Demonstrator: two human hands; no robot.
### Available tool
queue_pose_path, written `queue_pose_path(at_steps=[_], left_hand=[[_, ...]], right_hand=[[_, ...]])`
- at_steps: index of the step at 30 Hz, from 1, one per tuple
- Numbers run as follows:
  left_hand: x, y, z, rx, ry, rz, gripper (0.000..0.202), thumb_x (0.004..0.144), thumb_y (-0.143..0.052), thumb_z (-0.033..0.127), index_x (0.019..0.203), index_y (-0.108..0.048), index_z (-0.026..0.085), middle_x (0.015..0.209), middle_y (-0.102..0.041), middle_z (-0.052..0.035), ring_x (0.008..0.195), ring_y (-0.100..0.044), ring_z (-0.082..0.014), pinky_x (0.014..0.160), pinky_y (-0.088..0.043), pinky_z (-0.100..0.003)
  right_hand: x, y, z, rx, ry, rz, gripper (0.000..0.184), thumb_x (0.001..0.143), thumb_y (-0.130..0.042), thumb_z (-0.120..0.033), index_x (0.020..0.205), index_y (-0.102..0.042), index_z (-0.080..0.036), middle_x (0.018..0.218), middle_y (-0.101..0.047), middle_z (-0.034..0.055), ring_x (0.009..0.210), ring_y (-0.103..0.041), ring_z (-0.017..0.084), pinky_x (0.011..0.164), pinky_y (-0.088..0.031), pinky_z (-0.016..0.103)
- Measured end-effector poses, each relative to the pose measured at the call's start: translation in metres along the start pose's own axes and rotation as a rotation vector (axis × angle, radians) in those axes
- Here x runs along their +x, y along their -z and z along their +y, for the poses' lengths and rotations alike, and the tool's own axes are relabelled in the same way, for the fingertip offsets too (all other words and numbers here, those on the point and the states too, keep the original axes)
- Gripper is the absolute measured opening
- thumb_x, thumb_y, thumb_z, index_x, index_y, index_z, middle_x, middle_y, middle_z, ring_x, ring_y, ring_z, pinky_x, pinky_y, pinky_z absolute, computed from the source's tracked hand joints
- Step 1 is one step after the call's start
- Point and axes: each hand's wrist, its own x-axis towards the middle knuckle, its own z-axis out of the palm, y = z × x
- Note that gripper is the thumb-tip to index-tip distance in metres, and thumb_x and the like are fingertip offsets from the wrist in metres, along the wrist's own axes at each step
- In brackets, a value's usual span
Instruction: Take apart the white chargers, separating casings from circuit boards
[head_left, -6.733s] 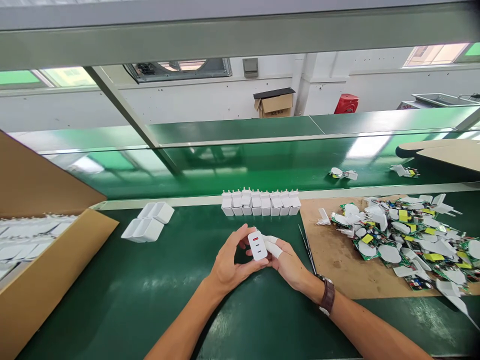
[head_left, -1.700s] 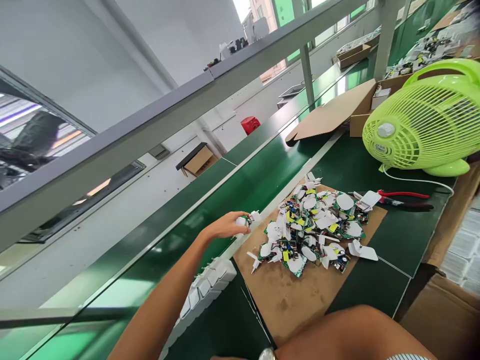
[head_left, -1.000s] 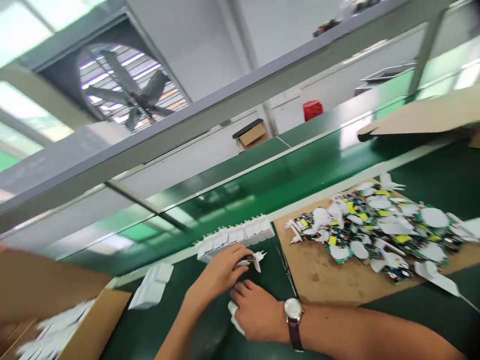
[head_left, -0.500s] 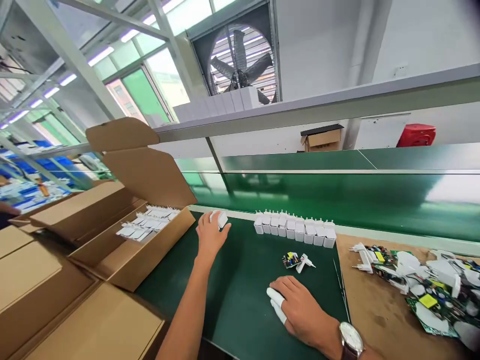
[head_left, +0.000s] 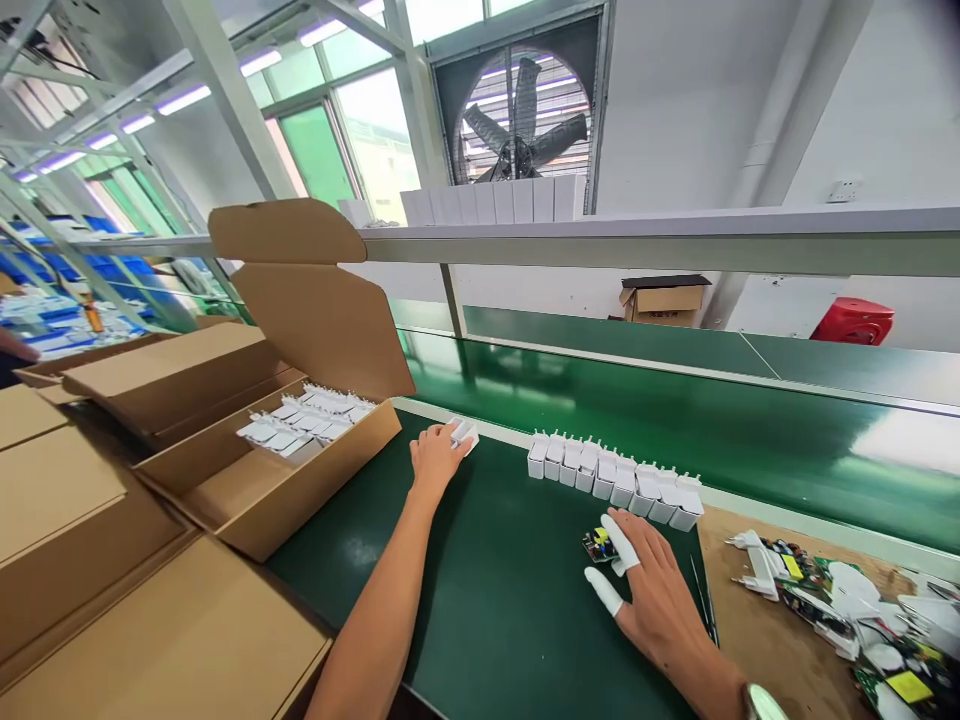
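Observation:
At the far side of the green mat, my left hand [head_left: 436, 458] has its fingers closed around a small white plastic casing [head_left: 466, 436]. My right hand [head_left: 651, 580] is open above the mat, thumb and index finger apart, both in white finger covers. Just beyond its fingertips lies a small circuit board [head_left: 599, 545] with a yellow part; the white plug piece beside it is mostly hidden by the index finger. A row of white casings [head_left: 592, 467] with thin prongs on top stands along the mat's back edge.
To the left, an open cardboard box [head_left: 322, 500] holds rows of white casings [head_left: 300, 425]. More brown cartons [head_left: 150, 620] crowd the near left. On the right, a brown board [head_left: 757, 640] carries loose circuit boards and white parts [head_left: 847, 600]. Black tweezers [head_left: 703, 595] lie at its edge.
My right hand has moved forward and right, its thumb and index finger spreading over the circuit board. My left hand stays on the white casing. The view has turned a little left.

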Motion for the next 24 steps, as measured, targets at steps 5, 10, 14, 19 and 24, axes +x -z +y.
queue_pose_path(at_steps=[5, 10, 14, 19, 24], left_hand=[[-0.02, 0.002, 0.012, 0.021, -0.022, -0.024, 0.043, 0.096, -0.052, 0.046, 0.132, -0.062, 0.024, 0.13, -0.066, -0.0151, 0.117, -0.06, -0.034, 0.096, -0.045, -0.043], [-0.039, 0.018, 0.01, 0.053, -0.022, 0.032, 0.057, 0.088, -0.066, 0.05, 0.135, -0.057, 0.02, 0.146, -0.051, -0.0195, 0.137, -0.046, -0.0374, 0.105, -0.043, -0.048], [-0.056, 0.027, -0.011, 0.124, -0.105, 0.082, 0.03, 0.084, -0.072, 0.047, 0.1, -0.071, 0.022, 0.145, -0.053, -0.0166, 0.145, -0.036, -0.0393, 0.109, -0.041, -0.055], [-0.069, 0.03, -0.021, 0.036, -0.232, 0.067, 0.017, 0.084, -0.064, 0.033, 0.071, -0.067, 0.023, 0.134, -0.064, -0.0121, 0.138, -0.046, -0.0387, 0.104, -0.047, -0.055], [-0.092, 0.031, 0.035, -0.393, -0.471, -0.201, 0.024, 0.087, -0.06, 0.037, 0.066, -0.055, 0.024, 0.141, -0.063, -0.0037, 0.125, -0.061, -0.0269, 0.104, -0.05, -0.038]], right_hand=[[-0.006, 0.0, 0.022, 0.034, -0.132, -0.226, 0.06, 0.095, -0.059, -0.044, 0.148, -0.047, -0.018, 0.136, -0.065, 0.018, 0.121, -0.064, 0.037, 0.099, -0.056, 0.055], [-0.001, 0.016, 0.025, 0.139, -0.248, -0.331, 0.05, 0.097, -0.055, -0.041, 0.142, -0.056, -0.019, 0.129, -0.069, 0.0151, 0.118, -0.066, 0.034, 0.097, -0.056, 0.05], [0.007, 0.032, 0.02, 0.199, -0.324, -0.372, 0.047, 0.096, -0.057, -0.036, 0.14, -0.059, -0.019, 0.118, -0.071, 0.0125, 0.11, -0.066, 0.031, 0.095, -0.054, 0.046], [0.008, 0.039, 0.014, 0.25, -0.29, -0.389, 0.055, 0.088, -0.063, -0.023, 0.142, -0.054, -0.015, 0.118, -0.065, 0.0133, 0.11, -0.061, 0.029, 0.098, -0.052, 0.045], [0.008, 0.039, 0.012, 0.296, -0.249, -0.439, 0.058, 0.092, -0.063, -0.026, 0.147, -0.048, -0.016, 0.134, -0.06, 0.0169, 0.127, -0.055, 0.032, 0.107, -0.047, 0.052]])
